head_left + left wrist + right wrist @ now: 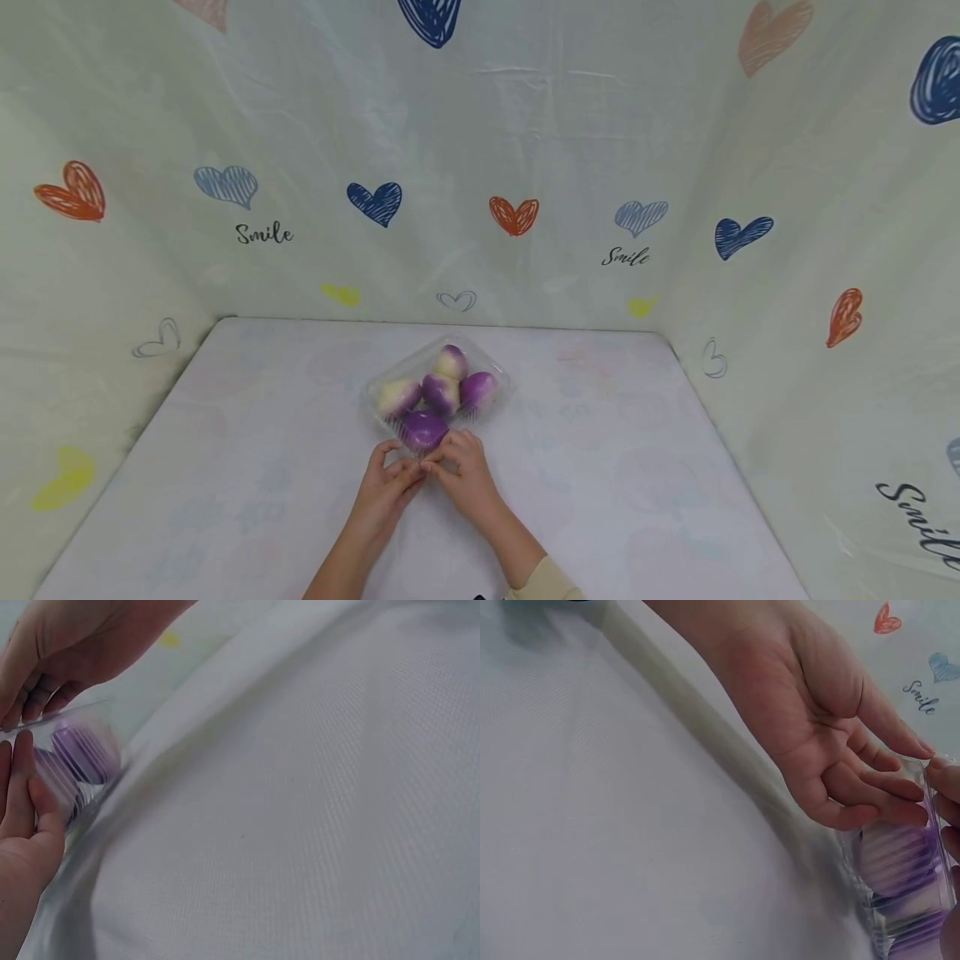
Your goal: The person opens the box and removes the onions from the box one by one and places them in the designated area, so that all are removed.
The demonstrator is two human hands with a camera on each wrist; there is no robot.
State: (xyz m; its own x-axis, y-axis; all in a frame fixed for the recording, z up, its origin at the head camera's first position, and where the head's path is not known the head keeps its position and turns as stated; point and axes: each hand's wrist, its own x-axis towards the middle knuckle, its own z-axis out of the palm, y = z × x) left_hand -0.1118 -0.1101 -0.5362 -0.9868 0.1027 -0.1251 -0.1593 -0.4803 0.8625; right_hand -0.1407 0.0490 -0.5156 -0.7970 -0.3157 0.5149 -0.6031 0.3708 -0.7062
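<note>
A clear plastic clamshell box (411,365) sits near the middle of the table. Through its transparent, ribbed wall show several round purple-and-white vegetables that look like turnips (441,394). My left hand (385,493) and right hand (467,477) meet at the box's near corner. Both pinch its thin rim, the fingertips almost touching. In the right wrist view the right hand (802,727) has its thumb on the rim and its other fingers bent against the side. The left hand (30,832) also grips the edge in the left wrist view. Whether the lid is fastened cannot be told.
A white cloth covers the table (600,467). Behind it and at both sides hang pale curtains (450,125) printed with hearts and "Smile". A small dark thing (480,597) pokes in at the bottom edge, too cut off to identify.
</note>
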